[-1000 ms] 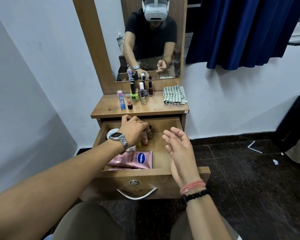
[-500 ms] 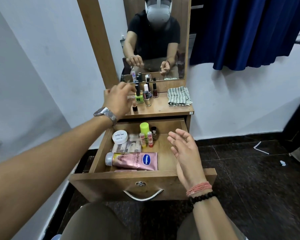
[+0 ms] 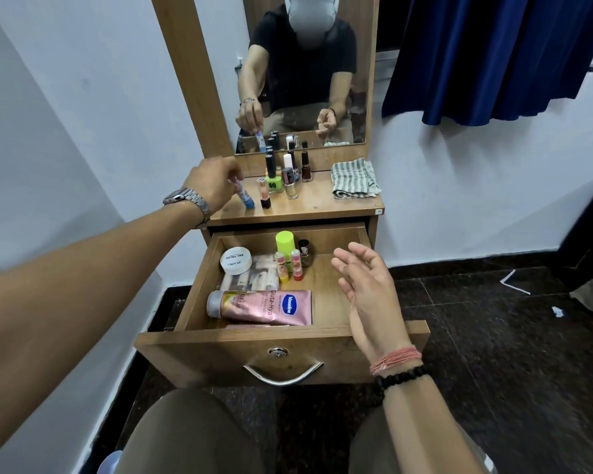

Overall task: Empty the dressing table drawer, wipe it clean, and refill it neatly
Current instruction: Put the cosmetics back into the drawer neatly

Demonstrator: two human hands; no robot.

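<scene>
The wooden drawer (image 3: 213, 354) of the dressing table stands pulled open. Inside lie a pink Vaseline tube (image 3: 264, 306), a white round jar (image 3: 236, 260), a green-capped bottle (image 3: 284, 243), two small balm sticks (image 3: 288, 266), a small dark bottle (image 3: 304, 252) and some pale packets (image 3: 255, 278). My left hand (image 3: 213, 184) reaches over the tabletop's left end and pinches the top of a tilted blue-and-white stick (image 3: 246, 198) whose base touches the tabletop. My right hand (image 3: 365, 285) hovers open above the drawer's bare right side, holding nothing.
On the tabletop (image 3: 322, 208) stand several nail polish bottles (image 3: 283, 179) and a lipstick (image 3: 264, 196), with a folded striped cloth (image 3: 354, 177) at the right. A mirror (image 3: 305, 80) rises behind. A white wall is close on the left, a blue curtain (image 3: 493, 56) hangs at right, and the floor is dark.
My left hand lifted out of the drawer and moved up to the tabletop's left end, where it now pinches the blue-and-white stick. My right hand stayed open over the drawer.
</scene>
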